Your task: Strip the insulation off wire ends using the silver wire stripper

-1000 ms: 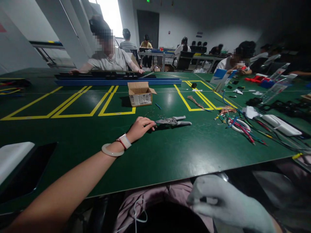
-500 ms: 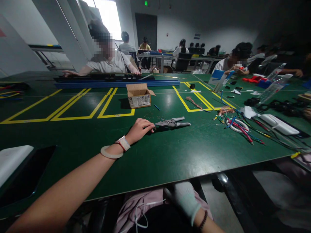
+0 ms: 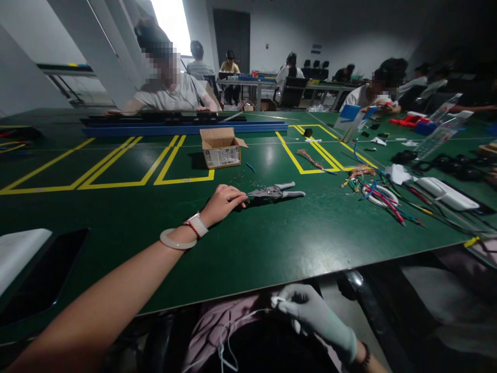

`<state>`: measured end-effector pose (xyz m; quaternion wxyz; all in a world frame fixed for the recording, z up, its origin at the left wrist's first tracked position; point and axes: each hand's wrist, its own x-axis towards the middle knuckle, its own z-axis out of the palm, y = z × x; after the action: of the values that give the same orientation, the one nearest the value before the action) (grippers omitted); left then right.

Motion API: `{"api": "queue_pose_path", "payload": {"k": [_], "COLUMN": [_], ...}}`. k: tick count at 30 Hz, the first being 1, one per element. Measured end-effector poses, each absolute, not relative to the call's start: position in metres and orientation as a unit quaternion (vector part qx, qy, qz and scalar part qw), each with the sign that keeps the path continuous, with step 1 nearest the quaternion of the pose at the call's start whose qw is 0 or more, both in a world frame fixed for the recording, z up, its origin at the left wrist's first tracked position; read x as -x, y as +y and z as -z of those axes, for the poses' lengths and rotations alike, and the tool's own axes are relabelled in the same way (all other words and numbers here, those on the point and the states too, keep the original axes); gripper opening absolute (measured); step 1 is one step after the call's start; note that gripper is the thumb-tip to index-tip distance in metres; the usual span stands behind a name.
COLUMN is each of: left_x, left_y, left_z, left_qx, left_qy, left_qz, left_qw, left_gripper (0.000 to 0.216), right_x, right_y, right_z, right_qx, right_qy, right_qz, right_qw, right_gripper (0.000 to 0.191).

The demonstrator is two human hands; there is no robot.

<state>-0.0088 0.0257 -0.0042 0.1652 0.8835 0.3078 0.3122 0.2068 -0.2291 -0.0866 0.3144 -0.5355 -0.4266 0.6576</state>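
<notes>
My left hand [image 3: 225, 202], bare, rests on the green table with thumb and fingers pinched together. A short bit of blue wire [image 3: 247, 195] shows at its fingertips, right against the jaws of grey-handled wire strippers [image 3: 272, 192]. Those strippers lie flat, handles pointing right. Below the table edge, over my lap, my right hand [image 3: 310, 311] wears a pale glove. Its thumb and finger pinch a thin white cord [image 3: 248, 314], which trails down to the left in loops. Beyond the strippers lie a small blue wire piece [image 3: 250, 167] and scattered crumbs of debris.
An opened cardboard box [image 3: 221, 154] stands behind my left hand. Coloured wires [image 3: 380, 194] and a white device [image 3: 446, 194] lie at right; a dark tablet [image 3: 58, 269] lies at left. A blue rail [image 3: 186, 129] crosses the back, before a seated co-worker [image 3: 171, 93].
My right hand has risen and turned towards the table edge, and the white cord now shows pinched in its fingers. My left hand and the wire strippers have stayed put.
</notes>
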Motion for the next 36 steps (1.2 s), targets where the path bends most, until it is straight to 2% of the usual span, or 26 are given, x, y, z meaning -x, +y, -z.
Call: {"api": "queue_pose_path", "payload": {"k": [4, 9, 15, 21, 28, 31, 36], "left_x": [0.009, 0.009, 0.01, 0.009, 0.01, 0.01, 0.009], "left_y": [0.027, 0.027, 0.027, 0.028, 0.028, 0.028, 0.028], "left_z": [0.005, 0.005, 0.005, 0.008, 0.007, 0.007, 0.009], "left_qx": [-0.884, -0.885, -0.887, -0.888, -0.89, -0.891, -0.89], "left_qy": [0.302, 0.306, 0.297, 0.292, 0.284, 0.286, 0.291], "left_qz": [-0.316, -0.308, -0.314, -0.319, -0.323, -0.32, -0.321], "left_qw": [0.167, 0.169, 0.164, 0.153, 0.154, 0.147, 0.144], "left_gripper": [0.035, 0.036, 0.034, 0.032, 0.03, 0.032, 0.031], "right_x": [-0.206, -0.201, -0.204, -0.21, -0.21, -0.205, -0.209], "right_y": [-0.235, -0.239, -0.235, -0.228, -0.23, -0.229, -0.23], "right_z": [0.076, 0.063, 0.042, 0.003, -0.023, -0.04, -0.054], "right_qx": [0.426, 0.384, 0.406, 0.486, 0.544, 0.54, 0.508], "right_qy": [-0.34, -0.268, -0.366, -0.529, -0.654, -0.636, -0.564], "right_qz": [-0.769, -0.803, -0.762, -0.629, -0.479, -0.52, -0.623], "right_qw": [0.334, 0.368, 0.348, 0.299, 0.216, 0.183, 0.189], "right_gripper": [0.04, 0.037, 0.042, 0.046, 0.036, 0.031, 0.031]}}
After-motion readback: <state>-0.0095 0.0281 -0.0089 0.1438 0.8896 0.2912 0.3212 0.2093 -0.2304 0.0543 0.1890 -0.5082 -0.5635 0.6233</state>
